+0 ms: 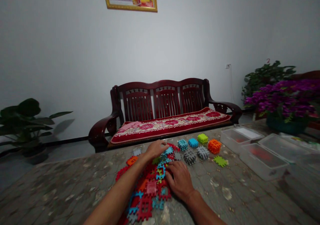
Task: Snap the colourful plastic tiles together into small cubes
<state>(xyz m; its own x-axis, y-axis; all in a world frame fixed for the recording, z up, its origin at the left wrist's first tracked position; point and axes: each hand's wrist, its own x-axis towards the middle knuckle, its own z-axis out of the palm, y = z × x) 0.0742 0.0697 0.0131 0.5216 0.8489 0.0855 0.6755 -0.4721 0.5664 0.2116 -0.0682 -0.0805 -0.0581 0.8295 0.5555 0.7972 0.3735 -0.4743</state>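
Note:
A loose heap of interlocking plastic waffle-shaped pieces [150, 188], mostly red with some blue and pink, lies on the mottled grey tabletop [75, 191]. My left hand [156, 150] rests at the far end of the heap, its fingertips at a blue piece; I cannot tell whether they grip it. My right hand [180, 181] lies on the heap's right side, fingers spread over red and blue pieces. Beyond the hands stand small stacked blocks: a teal one [182, 145], a blue one [193, 142], a lime one [202, 138], an orange one [214, 146] and two grey ones [190, 157]. A flat lime piece [220, 161] lies nearby.
Several translucent plastic storage boxes [262, 161] stand on the table's right side, with red contents inside. Beyond the far table edge are a dark wooden bench [162, 99] with a red cushion, a leafy potted plant [25, 128] and purple flowers [287, 98].

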